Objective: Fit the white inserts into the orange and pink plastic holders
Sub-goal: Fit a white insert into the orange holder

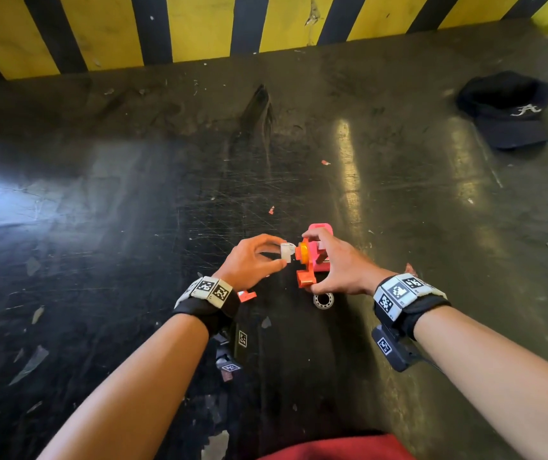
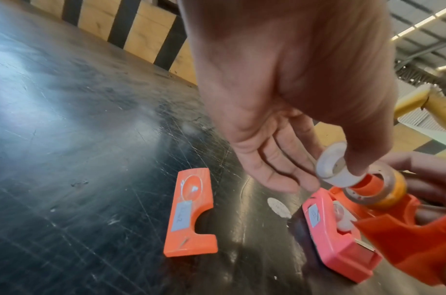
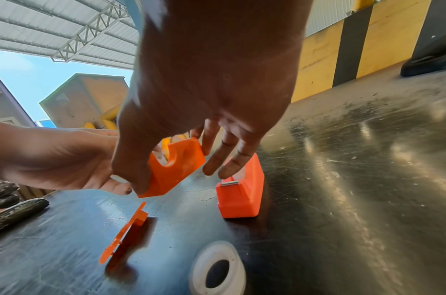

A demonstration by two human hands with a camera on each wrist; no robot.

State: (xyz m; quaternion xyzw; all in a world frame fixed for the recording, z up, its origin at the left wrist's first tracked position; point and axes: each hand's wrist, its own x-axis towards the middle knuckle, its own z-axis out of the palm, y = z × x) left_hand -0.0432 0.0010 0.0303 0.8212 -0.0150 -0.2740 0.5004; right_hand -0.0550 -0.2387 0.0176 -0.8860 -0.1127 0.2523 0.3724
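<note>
Orange plastic sat at the centre of the head view: your right hand [image 1: 335, 263] gripped the orange holder [image 1: 306, 270] clear of the dark desk [image 1: 133, 227], thumb low on its foot and fingers curled over the top. Your left hand [image 1: 252, 260] pinched a white insert [image 1: 286, 252] just beside the holder's hub, touching or nearly so; you could not call it seated. The pink holder [image 1: 322, 230] lay behind the right hand. A second white ring [image 1: 323, 299] waited on the desk near your right wrist. A dark cap [image 1: 508, 107] lay well apart, far right.

From the left wrist, thumb and fingers [image 2: 363, 159] were clamped on the white insert [image 2: 335, 171], its bore lined up with the orange hub [image 2: 368, 183], which carried a yellowish roll [image 2: 393, 189]. The pink holder [image 2: 343, 239] rested on the desk with something white inside its well; whether that was a fitted insert, you could not tell. A loose orange side plate [image 2: 189, 215] lay flat, apart.

From the right wrist, your thumb and forefinger held the orange holder [image 3: 176, 169]; the other fingers [image 3: 222, 157] hung straighter. The pink holder [image 3: 242, 191] stood near, and the spare white ring [image 3: 217, 269] lay on the desk, unfitted.

Judgement: first insert about to go in, at least one more left, side plate likely still to close.
</note>
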